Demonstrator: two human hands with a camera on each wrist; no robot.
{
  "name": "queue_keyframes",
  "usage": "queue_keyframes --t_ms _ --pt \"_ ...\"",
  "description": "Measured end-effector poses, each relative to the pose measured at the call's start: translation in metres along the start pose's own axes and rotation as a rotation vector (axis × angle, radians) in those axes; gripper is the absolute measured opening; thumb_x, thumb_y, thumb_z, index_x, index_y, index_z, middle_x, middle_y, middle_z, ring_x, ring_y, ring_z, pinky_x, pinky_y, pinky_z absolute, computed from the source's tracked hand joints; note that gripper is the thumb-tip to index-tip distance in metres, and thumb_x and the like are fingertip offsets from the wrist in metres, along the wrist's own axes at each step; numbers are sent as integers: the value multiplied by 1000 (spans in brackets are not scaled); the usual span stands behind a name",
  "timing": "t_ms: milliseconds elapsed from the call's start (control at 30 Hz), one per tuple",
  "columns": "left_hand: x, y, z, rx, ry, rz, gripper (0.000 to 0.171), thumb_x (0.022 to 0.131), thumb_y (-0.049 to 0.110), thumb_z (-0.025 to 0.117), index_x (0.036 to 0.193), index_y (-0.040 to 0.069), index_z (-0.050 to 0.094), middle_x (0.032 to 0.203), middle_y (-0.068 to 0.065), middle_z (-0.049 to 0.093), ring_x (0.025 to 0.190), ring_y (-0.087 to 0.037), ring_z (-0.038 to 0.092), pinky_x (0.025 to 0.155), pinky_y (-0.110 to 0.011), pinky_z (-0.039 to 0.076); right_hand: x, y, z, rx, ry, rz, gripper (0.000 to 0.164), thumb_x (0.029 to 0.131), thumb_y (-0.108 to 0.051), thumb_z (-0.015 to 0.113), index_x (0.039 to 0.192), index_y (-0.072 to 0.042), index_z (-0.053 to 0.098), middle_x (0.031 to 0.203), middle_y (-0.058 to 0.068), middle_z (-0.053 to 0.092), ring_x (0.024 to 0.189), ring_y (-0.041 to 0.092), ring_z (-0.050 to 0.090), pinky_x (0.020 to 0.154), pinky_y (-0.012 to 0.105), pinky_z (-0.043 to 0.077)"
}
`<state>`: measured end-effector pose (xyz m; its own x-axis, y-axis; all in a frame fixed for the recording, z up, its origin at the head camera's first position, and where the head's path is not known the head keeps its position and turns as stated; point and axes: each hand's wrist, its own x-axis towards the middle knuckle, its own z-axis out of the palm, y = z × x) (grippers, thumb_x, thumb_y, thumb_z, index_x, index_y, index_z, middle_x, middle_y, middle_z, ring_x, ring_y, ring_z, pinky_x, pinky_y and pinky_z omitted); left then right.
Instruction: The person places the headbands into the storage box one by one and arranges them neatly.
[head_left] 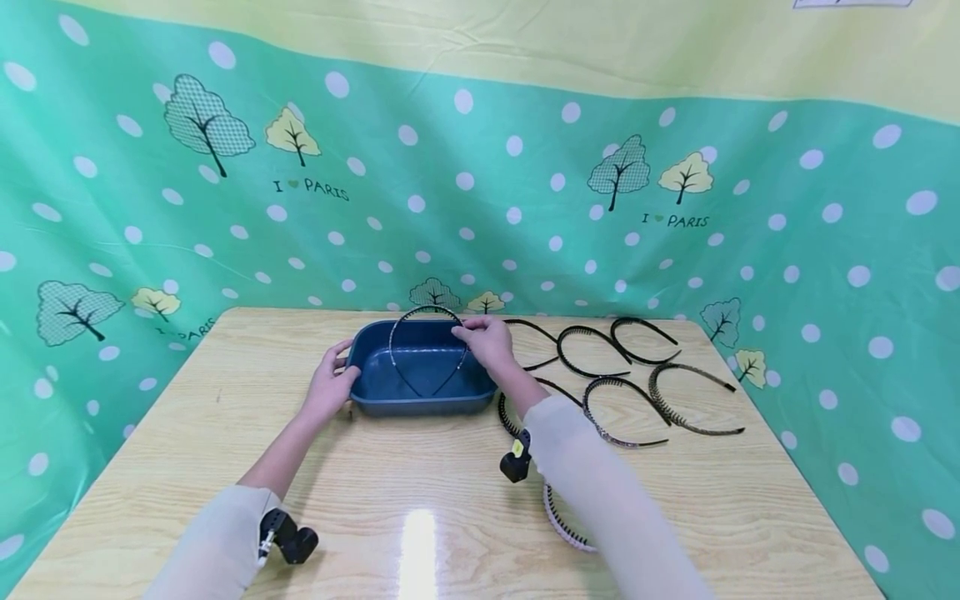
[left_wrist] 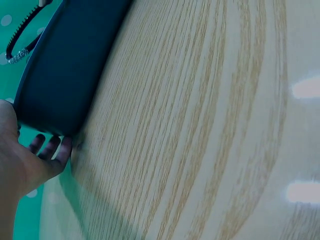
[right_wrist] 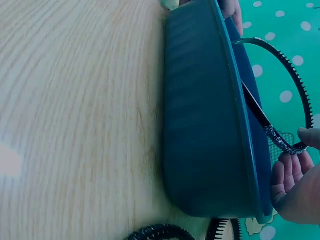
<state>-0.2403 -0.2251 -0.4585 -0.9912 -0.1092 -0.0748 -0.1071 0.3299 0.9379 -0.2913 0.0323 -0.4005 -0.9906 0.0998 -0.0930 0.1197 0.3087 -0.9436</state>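
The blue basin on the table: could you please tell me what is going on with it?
A person steadies the blue basin with the left hand at its left end. The right hand pinches a dark headband with a sparkly section, whose two ends point down into the basin. More headbands lie on the table, to the right of the basin and around the right arm.

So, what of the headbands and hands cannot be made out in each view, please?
Head view: part of the pale headband, hidden by the right sleeve.
Right wrist view: tips of the held headband, hidden by the tub.
Right wrist view: other headbands, cut off by lower edge.
Left wrist view: left hand, cut off by left edge.
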Motion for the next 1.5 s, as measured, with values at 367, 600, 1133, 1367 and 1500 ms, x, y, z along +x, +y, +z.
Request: queue_keyframes --t_ms 367,600,1133,1367,1500 --pt "1 0 -1 3 8 14 56 94 13 41 148 14 25 136 -27 41 117 -39 48 78 -33 53 -4 3 16 -26 -13 24 23 79 -29 74 91 -10 68 93 5 66 78 15 56 65 26 45" --pt "1 -1 0 6 14 23 56 93 12 42 147 13 27 134 -26 43 116 -38 49 77 -31 52 -8 2 25 -44 -16 41 22 79 -31 74 90 -13 68 94 4 66 83 18 59 67 28 46" --pt "2 -2 -1 -5 12 23 57 93 12 41 147 14 26 135 -26 42 115 -38 49 74 -28 53 -6 7 34 -40 -4 41 21 78 -29 75 88 -12 68 90 4 67 79 15 59 65 26 46" --pt "3 -2 -1 0 -1 23 56 94 13 41 148 14 25 137 -26 40 118 -38 48 79 -30 52 -6 10 34 -46 -8 46 22 78 -30 75 89 -12 68 91 4 67 79 16 59 67 27 47" --pt "2 -2 0 -1 -4 20 56 94 13 40 148 14 24 137 -26 40 117 -38 48 78 -30 52 -6 12 35 -56 -10 57 21 78 -29 75 87 -13 67 90 3 66 79 16 59 66 26 46"
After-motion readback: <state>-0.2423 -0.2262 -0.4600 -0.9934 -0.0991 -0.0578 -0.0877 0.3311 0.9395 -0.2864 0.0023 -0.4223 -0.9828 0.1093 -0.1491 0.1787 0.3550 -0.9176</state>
